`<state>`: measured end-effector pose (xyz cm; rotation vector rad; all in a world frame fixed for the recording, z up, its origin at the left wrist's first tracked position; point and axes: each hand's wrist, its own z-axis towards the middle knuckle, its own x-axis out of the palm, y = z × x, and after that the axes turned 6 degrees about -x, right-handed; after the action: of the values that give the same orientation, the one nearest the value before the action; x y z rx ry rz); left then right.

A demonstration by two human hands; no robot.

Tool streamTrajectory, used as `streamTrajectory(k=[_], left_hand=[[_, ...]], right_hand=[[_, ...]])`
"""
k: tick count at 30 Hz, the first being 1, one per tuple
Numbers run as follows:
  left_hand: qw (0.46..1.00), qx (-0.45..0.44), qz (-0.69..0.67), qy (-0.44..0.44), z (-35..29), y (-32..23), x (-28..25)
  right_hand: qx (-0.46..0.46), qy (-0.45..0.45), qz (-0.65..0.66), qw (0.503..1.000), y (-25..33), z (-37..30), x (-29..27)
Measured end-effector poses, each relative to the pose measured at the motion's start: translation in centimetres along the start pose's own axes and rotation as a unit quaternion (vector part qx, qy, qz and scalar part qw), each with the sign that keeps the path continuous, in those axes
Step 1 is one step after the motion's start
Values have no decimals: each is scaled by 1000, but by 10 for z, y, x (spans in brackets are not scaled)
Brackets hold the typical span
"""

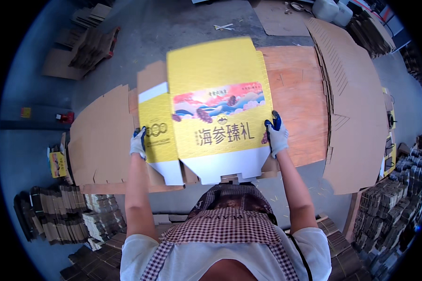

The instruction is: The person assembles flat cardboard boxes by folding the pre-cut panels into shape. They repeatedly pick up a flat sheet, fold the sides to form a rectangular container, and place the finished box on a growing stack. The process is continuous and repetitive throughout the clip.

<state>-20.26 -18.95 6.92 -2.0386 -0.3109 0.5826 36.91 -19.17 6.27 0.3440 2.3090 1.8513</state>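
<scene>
A flat yellow cardboard box blank (220, 100) lies in front of me, with a pink and blue printed landscape band and white flaps at its near end. My left hand (138, 142), in a white glove with blue fingertips, grips its left side panel. At the right edge, my right hand (278, 136), gloved alike, is closed on the blank. The fingers beneath the board are hidden. Brown cardboard (154, 75) shows under the blank's left side, and more brown edges peek out near its white flaps.
A reddish wooden tabletop (297, 103) extends to the right. Large brown cardboard sheets flank it on the left (101, 140) and right (356, 112). Bundled cardboard stacks stand at lower left (56, 206) and lower right (384, 210). A yellow printed box (57, 164) sits far left.
</scene>
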Motion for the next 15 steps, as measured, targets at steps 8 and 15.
streamTrajectory(k=[8, 15], left_hand=[[975, -131, -86, 158, 13, 24, -18], [946, -131, -157, 251, -56, -88, -40]], right_hand=[[-63, -45, -256, 964, -36, 13, -7], [-334, 59, -535, 774, 54, -40, 34]])
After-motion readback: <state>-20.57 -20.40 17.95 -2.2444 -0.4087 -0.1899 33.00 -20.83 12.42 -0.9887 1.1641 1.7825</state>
